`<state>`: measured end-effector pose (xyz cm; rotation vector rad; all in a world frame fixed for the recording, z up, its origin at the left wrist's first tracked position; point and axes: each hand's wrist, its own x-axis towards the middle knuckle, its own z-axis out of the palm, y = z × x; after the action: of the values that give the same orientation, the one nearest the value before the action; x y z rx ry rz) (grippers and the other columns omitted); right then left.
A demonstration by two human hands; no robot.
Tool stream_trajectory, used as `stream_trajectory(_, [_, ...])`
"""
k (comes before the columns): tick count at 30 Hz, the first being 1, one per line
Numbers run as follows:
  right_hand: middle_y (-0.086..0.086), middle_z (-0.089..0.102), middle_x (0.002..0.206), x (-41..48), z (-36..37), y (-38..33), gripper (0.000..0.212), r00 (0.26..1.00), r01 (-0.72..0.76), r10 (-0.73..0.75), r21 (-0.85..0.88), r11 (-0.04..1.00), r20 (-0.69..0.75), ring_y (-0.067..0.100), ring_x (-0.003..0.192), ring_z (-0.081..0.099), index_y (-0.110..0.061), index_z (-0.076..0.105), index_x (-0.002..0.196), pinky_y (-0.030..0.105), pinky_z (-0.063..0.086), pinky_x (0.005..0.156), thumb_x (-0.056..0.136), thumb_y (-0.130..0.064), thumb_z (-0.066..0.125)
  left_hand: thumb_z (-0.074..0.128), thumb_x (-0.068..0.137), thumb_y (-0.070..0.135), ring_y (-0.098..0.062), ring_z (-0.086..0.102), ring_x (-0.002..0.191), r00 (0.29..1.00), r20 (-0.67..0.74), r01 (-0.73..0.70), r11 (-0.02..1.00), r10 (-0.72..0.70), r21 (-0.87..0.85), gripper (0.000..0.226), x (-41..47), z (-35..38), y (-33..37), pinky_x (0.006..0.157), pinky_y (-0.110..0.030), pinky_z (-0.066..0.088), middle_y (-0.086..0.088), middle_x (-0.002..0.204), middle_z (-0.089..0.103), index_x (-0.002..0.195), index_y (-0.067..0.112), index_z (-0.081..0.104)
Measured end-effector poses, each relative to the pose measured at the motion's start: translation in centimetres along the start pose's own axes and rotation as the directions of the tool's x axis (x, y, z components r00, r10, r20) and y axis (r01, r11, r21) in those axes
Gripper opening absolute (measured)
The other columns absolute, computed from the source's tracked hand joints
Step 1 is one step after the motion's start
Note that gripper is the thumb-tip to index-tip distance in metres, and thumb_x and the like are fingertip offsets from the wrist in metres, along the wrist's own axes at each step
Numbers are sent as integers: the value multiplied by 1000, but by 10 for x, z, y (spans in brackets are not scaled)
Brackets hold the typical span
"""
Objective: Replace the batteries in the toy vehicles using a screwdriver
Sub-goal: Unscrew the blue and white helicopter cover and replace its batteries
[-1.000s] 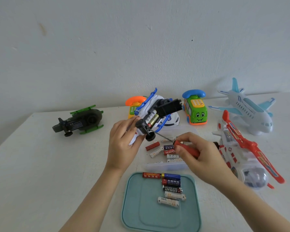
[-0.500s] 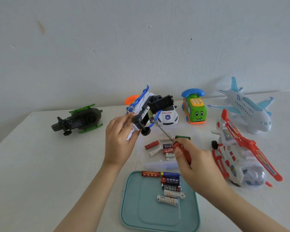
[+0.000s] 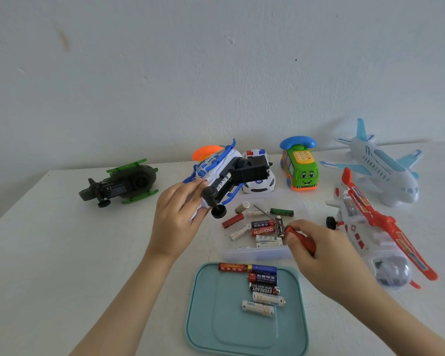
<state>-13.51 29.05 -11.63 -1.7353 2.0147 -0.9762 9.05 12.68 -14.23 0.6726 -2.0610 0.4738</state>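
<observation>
Left hand (image 3: pixel 176 219) clasped the glossy white-and-blue plastic helicopter (image 3: pixel 216 176), black underside exposed. Right hand (image 3: pixel 321 253), at its 4 o'clock, gripped the red-handled screwdriver (image 3: pixel 294 232), thin metal shaft over cylindrical batteries (image 3: pixel 263 231).

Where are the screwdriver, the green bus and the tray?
screwdriver (image 3: pixel 292 230): head view, red handle.
green bus (image 3: pixel 306 174): head view, smiling front.
tray (image 3: pixel 211 317): head view, bare left part.

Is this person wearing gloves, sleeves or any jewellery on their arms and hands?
No. The left hand and right hand are bare: no gloves, rings or watch show. Both forearms are uncovered down to the picture's edge; no sleeve is in view.
</observation>
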Motion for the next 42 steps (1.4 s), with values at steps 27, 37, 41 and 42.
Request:
stream_trajectory(27, [13, 46, 49, 41, -13, -6, 23, 991, 136, -126, 285, 949, -52, 6, 43, 34, 6, 69, 81, 16, 26, 45, 93, -9, 56, 55, 97, 26, -22, 55, 100, 998, 29, -54, 981, 60, -186, 34, 16, -6, 5, 95, -25, 41, -12, 110, 69, 111, -3, 68])
stream_trajectory(37, [7, 43, 47, 34, -14, 0, 24, 994, 108, -100, 245, 964, -47, 5, 43, 33, 7, 66, 80, 17, 25, 44, 93, -10, 55, 63, 91, 21, -22, 55, 101, 994, 59, -87, 986, 96, -140, 31, 12, -1, 3, 92, -29, 44, -13, 111, 69, 108, -3, 70])
stream_trajectory(41, [13, 53, 55, 32, -19, 0, 26, 993, 108, -112, 111, 988, 33, 6, 45, 35, 2, 67, 76, 21, 28, 46, 91, -17, 56, 62, 92, 22, -23, 56, 99, 996, 46, -72, 990, 78, -120, 31, 13, -3, -1, 91, -30, 44, -14, 110, 69, 109, -4, 69])
stream_trajectory(42, [11, 54, 55, 31, -21, 0, 27, 993, 103, -107, 82, 991, 52, 7, 44, 35, 0, 67, 74, 22, 29, 46, 91, -18, 56, 62, 92, 21, -23, 56, 99, 995, 43, -79, 991, 84, -112, 31, 14, -4, -2, 92, -29, 43, -15, 110, 69, 108, -4, 70])
